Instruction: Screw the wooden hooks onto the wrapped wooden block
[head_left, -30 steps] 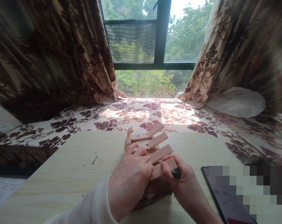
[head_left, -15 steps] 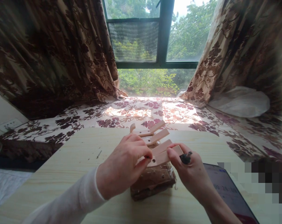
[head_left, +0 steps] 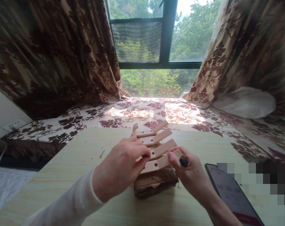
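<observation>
Several pale wooden strips with bent-up ends and dark screw holes lie in a row across a brown wrapped block. My right hand pinches the right end of the nearest wooden strip between thumb and fingers. A small black, lumpy object sits at that hand's index finger. My left hand is closed, thumb and index fingertip together by the left part of the second wooden strip. What those fingers hold, if anything, is hidden. Behind it are two further strips, including the farthest wooden strip.
A phone lies on the right of the light wooden table. A small screw-like metal piece and crumbs lie to the left. Beyond are a flower-patterned window seat and a white plastic bag.
The nearest strip has shifted slightly towards me and away from the second one, widening the gap between them. My left fingertips have moved a little left and up off the nearest strip.
</observation>
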`<state>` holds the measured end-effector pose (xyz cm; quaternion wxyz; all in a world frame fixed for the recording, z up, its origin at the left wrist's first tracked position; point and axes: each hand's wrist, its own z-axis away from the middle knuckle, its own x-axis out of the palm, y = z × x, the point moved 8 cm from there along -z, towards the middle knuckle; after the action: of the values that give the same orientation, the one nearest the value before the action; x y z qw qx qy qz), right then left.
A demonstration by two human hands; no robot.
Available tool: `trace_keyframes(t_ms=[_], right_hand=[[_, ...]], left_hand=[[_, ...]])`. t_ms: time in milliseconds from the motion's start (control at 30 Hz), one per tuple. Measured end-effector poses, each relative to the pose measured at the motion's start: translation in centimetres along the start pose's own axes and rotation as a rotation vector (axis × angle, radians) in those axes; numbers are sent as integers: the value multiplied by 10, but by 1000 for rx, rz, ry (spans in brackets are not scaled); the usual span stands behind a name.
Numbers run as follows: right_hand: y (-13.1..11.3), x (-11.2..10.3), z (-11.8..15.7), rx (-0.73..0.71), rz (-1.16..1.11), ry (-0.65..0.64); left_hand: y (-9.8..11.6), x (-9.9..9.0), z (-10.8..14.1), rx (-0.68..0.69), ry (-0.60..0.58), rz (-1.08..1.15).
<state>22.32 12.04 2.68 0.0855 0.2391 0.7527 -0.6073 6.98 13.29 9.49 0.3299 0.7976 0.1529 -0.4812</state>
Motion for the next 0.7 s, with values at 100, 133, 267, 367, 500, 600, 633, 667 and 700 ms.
trace_keyframes(t_ms=[100, 133, 267, 367, 500, 600, 633, 667, 700], right_hand=[[-2, -1, -1, -21, 36, 10], [-2, -2, -1, -26, 40, 14], [1, 0, -1, -13, 37, 6], [4, 4, 4, 22, 14, 0], [0, 14, 13, 30, -31, -61], [-7, 12, 23, 24, -39, -62], [-9, 7, 26, 26, -33, -33], [-10, 1, 30, 32, -25, 6], [-11, -5, 33, 40, -5, 35]], left_hand=[[5, 4, -2, 18, -31, -27], [6, 7, -2, 26, -45, -47], [4, 17, 0, 103, -78, -128], [-4, 18, 6, 141, -100, -167], [0, 9, 15, 169, -114, -154], [14, -3, 28, 146, -66, -91], [18, -9, 35, 131, -5, -78], [21, -10, 44, 121, 14, -92], [24, -7, 55, 135, -3, -117]])
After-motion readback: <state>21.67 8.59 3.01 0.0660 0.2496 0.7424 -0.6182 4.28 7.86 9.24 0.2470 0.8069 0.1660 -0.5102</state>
